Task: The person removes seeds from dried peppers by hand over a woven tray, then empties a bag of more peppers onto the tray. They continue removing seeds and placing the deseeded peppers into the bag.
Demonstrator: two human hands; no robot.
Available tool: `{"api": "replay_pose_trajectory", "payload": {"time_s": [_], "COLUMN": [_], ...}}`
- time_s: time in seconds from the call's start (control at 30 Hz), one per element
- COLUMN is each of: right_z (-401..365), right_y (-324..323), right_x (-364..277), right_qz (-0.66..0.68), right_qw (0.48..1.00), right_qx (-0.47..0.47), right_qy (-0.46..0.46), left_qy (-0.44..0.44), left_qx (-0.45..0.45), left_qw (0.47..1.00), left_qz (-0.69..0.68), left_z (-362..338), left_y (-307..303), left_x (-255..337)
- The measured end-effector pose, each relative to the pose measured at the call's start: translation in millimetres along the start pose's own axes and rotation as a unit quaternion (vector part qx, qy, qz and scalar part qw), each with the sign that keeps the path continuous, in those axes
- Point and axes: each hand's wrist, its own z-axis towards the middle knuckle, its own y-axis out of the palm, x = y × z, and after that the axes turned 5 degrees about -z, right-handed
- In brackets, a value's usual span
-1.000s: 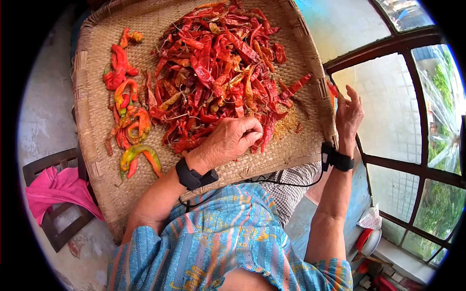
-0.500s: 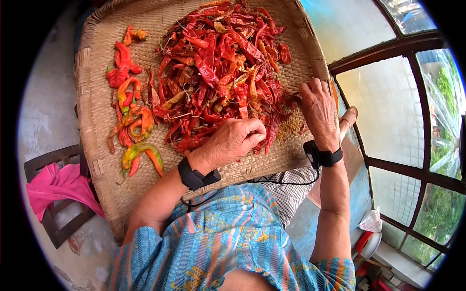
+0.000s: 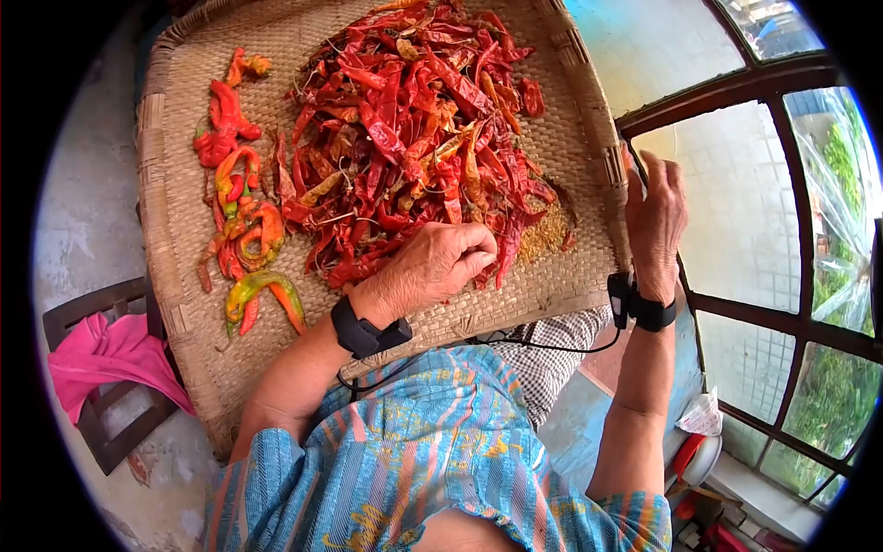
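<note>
My left hand (image 3: 432, 264) rests at the near edge of a heap of dried red chilies (image 3: 405, 138), its fingers curled into a pinch. What lies between thumb and forefinger is hidden by the hand. Just beyond the right rim of the woven bamboo tray (image 3: 570, 276), my right hand (image 3: 657, 216) has its fingers bent closed beside the window. A thin dark strip shows near its fingertips, but I cannot tell what it grips. Between the hands, pale yellow chili seeds (image 3: 549, 230) lie in a small pile against the heap.
Fresh red, orange and green chilies (image 3: 262, 230) line the tray's left side. A pink cloth (image 3: 110, 354) hangs over a dark wooden chair (image 3: 120, 432) at the left. The framed window (image 3: 727, 193) stands close on the right. Black cords run from both wrist straps.
My right hand has moved right, from the seeds inside the tray to outside its rim. My left hand stays at the heap with nearly the same pinch.
</note>
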Motion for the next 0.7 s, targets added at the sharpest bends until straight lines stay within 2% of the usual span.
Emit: {"api": "replay_pose_trajectory", "payload": {"time_s": [0.03,0.1,0.17,0.43,0.57,0.7], "right_z": [-6.2,-20.8,-28.5,-34.1,-24.2,2.1], "right_y": [1.2,5.9,10.5,20.3,12.1,5.8], "right_x": [-8.1,-18.8,-32.2,-33.4,-23.7,5.4], "right_qz": [0.007,0.043,0.023,0.019,0.013,-0.022], "right_qw": [0.997,0.981,0.974,0.977,0.996,0.998], "right_qx": [-0.077,-0.181,-0.216,-0.203,-0.083,-0.020], "right_qy": [0.007,-0.056,-0.067,-0.058,-0.018,0.047], "left_qy": [-0.001,0.003,-0.007,-0.008,0.002,-0.032], "left_qx": [0.000,0.000,-0.006,-0.004,-0.006,-0.020], "left_qw": [1.000,1.000,1.000,1.000,1.000,0.999], "left_qz": [0.000,0.006,0.001,-0.002,0.003,-0.014], "left_z": [0.1,0.5,1.0,0.0,0.0,0.5], "left_y": [-0.1,0.4,-0.3,-0.5,-0.8,-2.7], "left_x": [-0.3,-1.3,0.5,0.2,-1.4,6.5]}}
